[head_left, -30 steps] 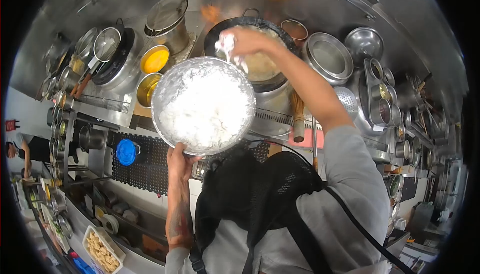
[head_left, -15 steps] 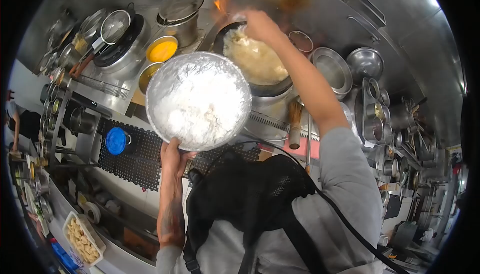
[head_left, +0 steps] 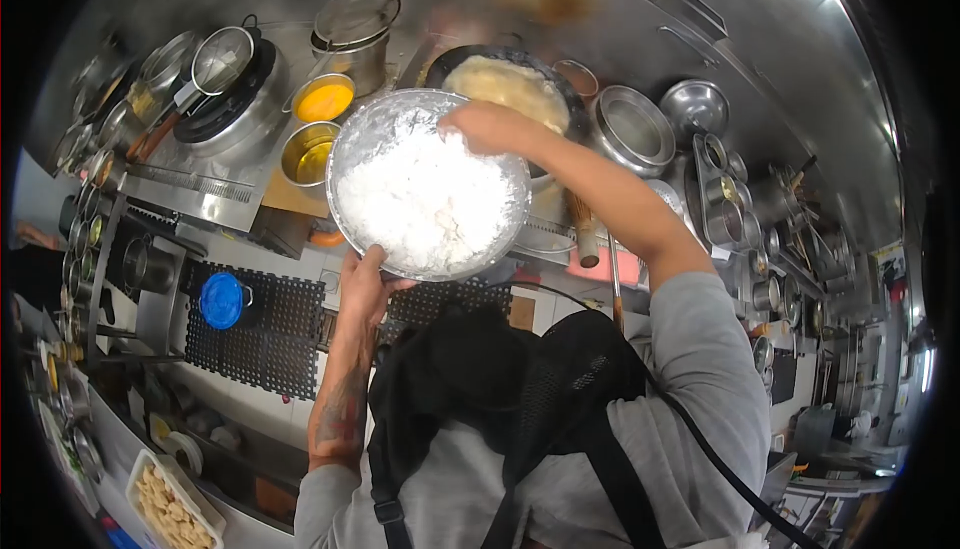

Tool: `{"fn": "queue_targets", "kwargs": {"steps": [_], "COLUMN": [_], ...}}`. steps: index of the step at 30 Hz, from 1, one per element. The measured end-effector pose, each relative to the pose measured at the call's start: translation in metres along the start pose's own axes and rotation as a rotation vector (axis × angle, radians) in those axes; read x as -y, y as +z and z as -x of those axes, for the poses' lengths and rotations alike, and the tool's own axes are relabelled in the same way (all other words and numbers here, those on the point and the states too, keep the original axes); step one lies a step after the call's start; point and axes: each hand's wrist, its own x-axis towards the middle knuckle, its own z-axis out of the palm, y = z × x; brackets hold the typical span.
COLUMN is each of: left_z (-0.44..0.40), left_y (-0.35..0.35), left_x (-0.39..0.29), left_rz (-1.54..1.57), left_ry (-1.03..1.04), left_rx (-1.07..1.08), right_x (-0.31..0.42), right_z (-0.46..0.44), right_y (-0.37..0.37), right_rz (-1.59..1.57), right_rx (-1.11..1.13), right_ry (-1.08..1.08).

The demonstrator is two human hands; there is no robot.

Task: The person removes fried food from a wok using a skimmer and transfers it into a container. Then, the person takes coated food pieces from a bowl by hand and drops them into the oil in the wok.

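Note:
My left hand (head_left: 367,284) grips the near rim of a large metal bowl (head_left: 345,211), thumb over the edge. White powder with pale lumps (head_left: 420,194) fills much of the bowl. At the bowl's far right rim, my right hand (head_left: 483,129) reaches in over the powder with its fingers bent down; the fingertips are hard to make out against the white. Behind it, a black wok (head_left: 450,62) holds bubbling oil with pale foam (head_left: 515,89). A bamboo brush (head_left: 586,239) lies right of the bowl.
Left of the bowl are a pot of yellow liquid (head_left: 325,99), a pot of oil (head_left: 310,154) and a strainer on a tall pot (head_left: 357,17). Metal bowls (head_left: 635,127) stand right of the wok. A blue-lidded bucket (head_left: 221,300) is on the floor mat.
My right hand has moved from over the wok back to the bowl. The flame behind the wok no longer shows. The bowl has shifted slightly right in view, still held by my left hand.

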Motion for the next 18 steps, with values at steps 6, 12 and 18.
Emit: {"fn": "queue_targets", "kwargs": {"steps": [6, 12, 18], "left_z": [-0.004, -0.006, -0.013], "left_y": [0.001, 0.005, 0.016], "left_x": [0.001, 0.007, 0.012], "left_rz": [-0.088, -0.003, -0.003], "left_ry": [-0.05, -0.13, -0.116], "left_rx": [0.063, -0.009, -0.067], "right_x": [0.036, 0.014, -0.048], "right_z": [-0.015, -0.002, 0.012], "right_y": [0.041, 0.054, 0.005], "right_rz": [0.059, -0.094, -0.368], "right_rx": [0.046, -0.017, -0.262], "right_ry": [-0.134, -0.095, 0.07]}}
